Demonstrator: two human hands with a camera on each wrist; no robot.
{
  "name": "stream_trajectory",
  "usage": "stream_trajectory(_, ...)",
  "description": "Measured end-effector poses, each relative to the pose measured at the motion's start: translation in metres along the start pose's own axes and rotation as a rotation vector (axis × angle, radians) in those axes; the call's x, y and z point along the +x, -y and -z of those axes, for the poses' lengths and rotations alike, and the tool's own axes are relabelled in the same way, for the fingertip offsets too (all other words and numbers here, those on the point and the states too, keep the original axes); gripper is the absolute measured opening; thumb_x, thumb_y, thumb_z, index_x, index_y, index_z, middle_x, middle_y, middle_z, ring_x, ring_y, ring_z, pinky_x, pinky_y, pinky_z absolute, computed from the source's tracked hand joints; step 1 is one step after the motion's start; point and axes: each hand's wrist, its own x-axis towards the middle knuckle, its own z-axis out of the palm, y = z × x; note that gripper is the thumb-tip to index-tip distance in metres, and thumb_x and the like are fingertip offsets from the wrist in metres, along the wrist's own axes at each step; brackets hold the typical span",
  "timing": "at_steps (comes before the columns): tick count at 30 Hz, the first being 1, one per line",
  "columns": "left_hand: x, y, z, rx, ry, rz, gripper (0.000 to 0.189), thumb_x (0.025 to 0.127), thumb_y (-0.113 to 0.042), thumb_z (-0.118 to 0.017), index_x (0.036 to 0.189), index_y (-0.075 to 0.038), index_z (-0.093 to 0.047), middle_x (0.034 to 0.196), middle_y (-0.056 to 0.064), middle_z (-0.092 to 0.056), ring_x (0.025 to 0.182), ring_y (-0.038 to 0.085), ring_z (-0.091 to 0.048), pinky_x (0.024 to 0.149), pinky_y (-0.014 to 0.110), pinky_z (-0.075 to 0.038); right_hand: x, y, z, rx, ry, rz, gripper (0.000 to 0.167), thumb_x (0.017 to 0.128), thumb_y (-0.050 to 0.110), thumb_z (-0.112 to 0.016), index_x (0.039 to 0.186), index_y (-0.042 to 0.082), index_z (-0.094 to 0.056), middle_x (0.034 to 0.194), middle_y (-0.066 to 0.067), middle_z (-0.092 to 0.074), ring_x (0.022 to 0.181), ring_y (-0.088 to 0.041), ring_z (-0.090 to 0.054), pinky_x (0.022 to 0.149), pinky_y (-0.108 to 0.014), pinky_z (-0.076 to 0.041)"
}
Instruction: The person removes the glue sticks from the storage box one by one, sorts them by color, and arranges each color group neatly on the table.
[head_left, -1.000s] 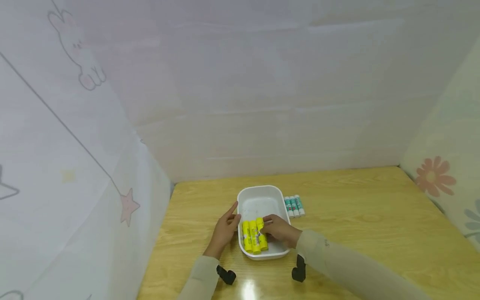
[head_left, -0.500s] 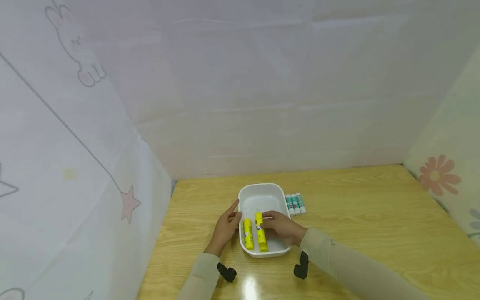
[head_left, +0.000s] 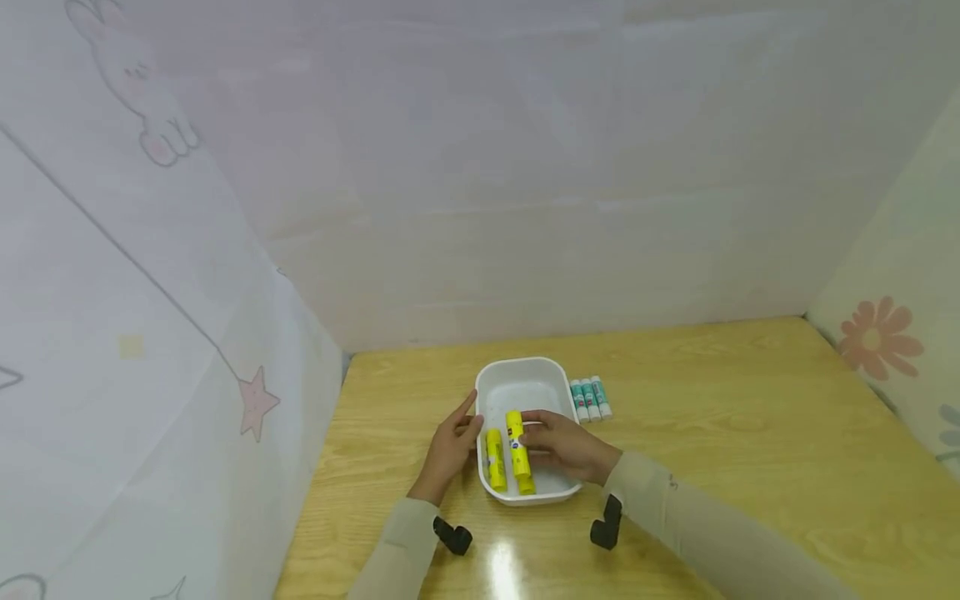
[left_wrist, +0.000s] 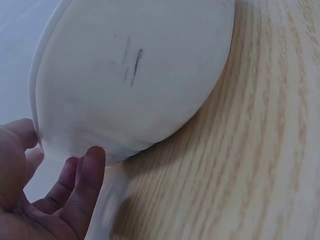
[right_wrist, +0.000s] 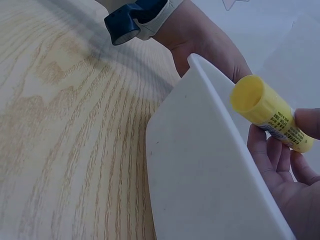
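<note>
Pale backdrop cloth (head_left: 480,208), printed with a rabbit outline, a pink star (head_left: 258,404) and a reddish flower (head_left: 877,337), encloses a light wood-grain surface (head_left: 750,425); on that surface stands a white plastic rectangular tray with rounded corners (head_left: 528,362).

The left hand (head_left: 450,450) reaches in from below at the tray's left side, its index finger straight along the rim and its thumb touching the edge; the fingers are loosely spread, steadying contact only, with nothing gripped. The right hand (head_left: 573,446) reaches across the tray's right rim, thumb and fingers curled about a yellow plastic cylindrical tube (head_left: 517,446); that tube is held inside the tray's outline, apparently raised, with a round hollow showing at its near end in the right wrist view.

Below it in the tray a second yellow tube (head_left: 527,486) is partly covered; a third yellow tube (head_left: 496,458) lies along the left wall. Just right of the tray lie three slim teal-and-white tubes (head_left: 590,400), side by side.

Dark lines of small print run along the held tube, with a whitish label patch bearing a purple-blue mark; the teal labels carry red spots; all lettering is too small to read.
</note>
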Motion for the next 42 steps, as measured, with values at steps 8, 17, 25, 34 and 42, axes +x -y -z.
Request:
stream_trajectory(8,-0.001,-0.001,0.001,0.003,0.001,0.004,0.052,0.098,-0.045,-0.055,0.147,-0.043,-0.039,0.119,0.010,-0.057,0.110,0.025,-0.060,0.088,0.038,-0.055,-0.002,0.002,0.004,0.095,0.075,0.035,0.060,0.098,0.012,-0.058,0.149,0.001,-0.028,0.143,-0.024,-0.043,0.123,-0.032,-0.053,0.105,-0.050,-0.041)
stream_trajectory(17,0.001,-0.001,0.000,0.006,-0.005,0.009,0.050,0.100,-0.037,-0.055,0.148,-0.042,-0.039,0.119,0.010,-0.057,0.110,0.025,-0.060,0.087,0.037,-0.055,-0.007,0.004,0.006,0.177,0.088,0.067,0.058,0.100,0.009,-0.054,0.151,0.003,-0.026,0.149,-0.027,-0.033,0.123,-0.030,-0.053,0.107,-0.051,-0.038)
stream_trajectory(25,0.000,-0.002,0.000,0.041,-0.013,-0.002,0.050,0.100,-0.040,-0.054,0.147,-0.041,-0.039,0.118,0.010,-0.057,0.111,0.025,-0.059,0.087,0.037,-0.055,-0.017,0.017,0.022,0.195,0.103,0.079,0.059,0.100,0.009,-0.054,0.152,0.006,-0.024,0.151,-0.026,-0.029,0.134,-0.038,-0.040,0.108,-0.049,-0.038)
stream_trajectory(34,-0.002,-0.003,-0.002,0.026,-0.003,-0.018,0.051,0.099,-0.043,-0.054,0.148,-0.040,-0.039,0.119,0.011,-0.057,0.111,0.026,-0.059,0.086,0.036,-0.055,-0.040,0.030,0.059,0.198,0.118,0.121,0.059,0.104,0.007,-0.045,0.154,0.006,-0.014,0.149,-0.021,-0.035,0.128,-0.030,-0.048,0.108,-0.048,-0.037)
stream_trajectory(42,-0.002,-0.004,-0.002,0.021,-0.006,-0.006,0.053,0.098,-0.045,-0.055,0.148,-0.041,-0.039,0.118,0.010,-0.056,0.111,0.025,-0.059,0.084,0.034,-0.056,-0.054,0.027,0.083,0.135,0.105,0.130,0.058,0.106,0.010,-0.041,0.155,0.004,-0.010,0.153,-0.027,-0.024,0.139,-0.042,-0.028,0.108,-0.048,-0.037)
